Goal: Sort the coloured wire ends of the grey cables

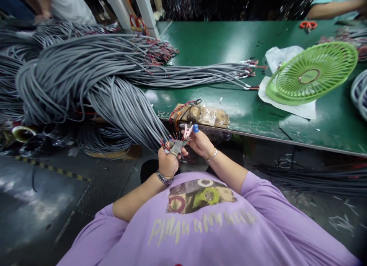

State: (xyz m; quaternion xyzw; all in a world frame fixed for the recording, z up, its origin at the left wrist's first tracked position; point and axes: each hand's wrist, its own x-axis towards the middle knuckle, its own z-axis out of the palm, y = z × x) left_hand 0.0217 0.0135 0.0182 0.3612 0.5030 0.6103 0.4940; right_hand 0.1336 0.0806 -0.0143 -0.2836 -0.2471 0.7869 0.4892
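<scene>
My left hand [168, 163] is closed around the end of a grey cable [177, 147], whose thin coloured wires fan out above the fingers. Close by on the right, my right hand [201, 144] is pinched at the wires, a blue finger cover [195, 128] on one fingertip. Between its fingers shows a small pale pink piece shaped like a clip [187, 132]; its exact kind is unclear. A thick bundle of grey cables [126, 105] hangs over the table edge, its ends reaching down to my left hand.
On the green table [212, 40] lie more grey cables [186, 75] and a worn wooden block with wires [209, 116]. A green fan [312, 75] stands on white paper at right, with orange-handled scissors [308, 25] behind. Other people's arms [335, 9] show at the far side.
</scene>
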